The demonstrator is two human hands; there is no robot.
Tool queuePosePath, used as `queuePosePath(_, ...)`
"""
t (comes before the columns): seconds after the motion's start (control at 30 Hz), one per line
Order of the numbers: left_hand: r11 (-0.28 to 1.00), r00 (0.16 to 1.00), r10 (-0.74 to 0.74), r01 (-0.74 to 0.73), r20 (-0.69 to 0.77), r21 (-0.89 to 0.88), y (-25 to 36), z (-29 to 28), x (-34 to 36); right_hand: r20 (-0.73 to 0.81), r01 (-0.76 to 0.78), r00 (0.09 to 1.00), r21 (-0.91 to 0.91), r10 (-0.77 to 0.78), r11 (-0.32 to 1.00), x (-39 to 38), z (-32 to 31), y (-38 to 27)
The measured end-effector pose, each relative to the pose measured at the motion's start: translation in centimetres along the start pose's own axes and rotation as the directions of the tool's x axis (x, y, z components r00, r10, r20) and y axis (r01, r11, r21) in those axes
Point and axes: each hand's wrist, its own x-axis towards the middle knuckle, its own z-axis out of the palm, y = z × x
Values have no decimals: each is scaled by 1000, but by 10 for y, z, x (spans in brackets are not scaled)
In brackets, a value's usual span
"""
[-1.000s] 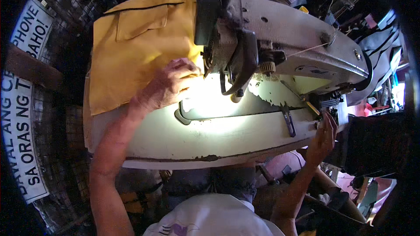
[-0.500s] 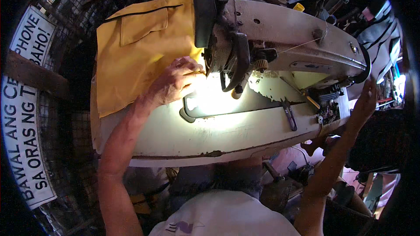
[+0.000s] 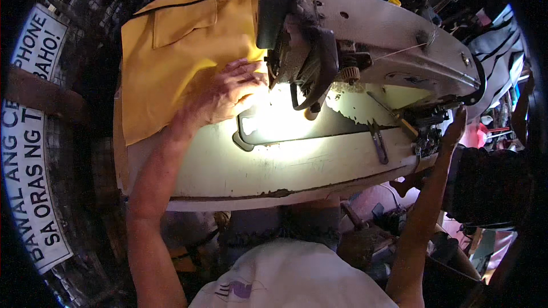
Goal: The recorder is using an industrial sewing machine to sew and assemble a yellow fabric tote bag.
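Observation:
A yellow cloth piece (image 3: 188, 74), with a pocket-like patch and a dark strip across its far part, lies left of the sewing machine (image 3: 394, 37). My left hand (image 3: 237, 90) rests on the cloth's right edge, fingers bent and drawn together on it close beside the needle area. Bright lamp glare washes out the cloth edge and fingertips there. At the machine's right end, my right hand (image 3: 458, 121) is just below and left of the dark handwheel (image 3: 479, 82). Its fingers are too dark and small to make out.
Thread snips (image 3: 378, 144) and a yellow-handled screwdriver (image 3: 406, 125) lie on the worn white table (image 3: 228, 177), right of the needle. A wire mesh wall with a lettered white sign (image 3: 45, 217) stands at left. Cluttered cloth and tools surround the far and right sides.
My right hand has moved down and inward from the handwheel. My left hand stays on the cloth by the needle. The whole view has shifted slightly.

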Motion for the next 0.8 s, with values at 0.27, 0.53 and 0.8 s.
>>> queuePosePath(0.27, 956, 970, 54, 18, -238, 292, -3, -15, -17, 453, 481, 854, -494, -258, 724, 74, 47, -61)
queuePosePath(0.53, 561, 451, -639, 828, -623, 24, -181, -141, -118, 241, -57, 963, -255, 121, 965, -34, 69, -78)
queuePosePath(0.8, 253, 139, -962, 781, -236, -571, -263, -149, -96, 612, 314, 759, -643, 222, 699, -259, 56, -251)
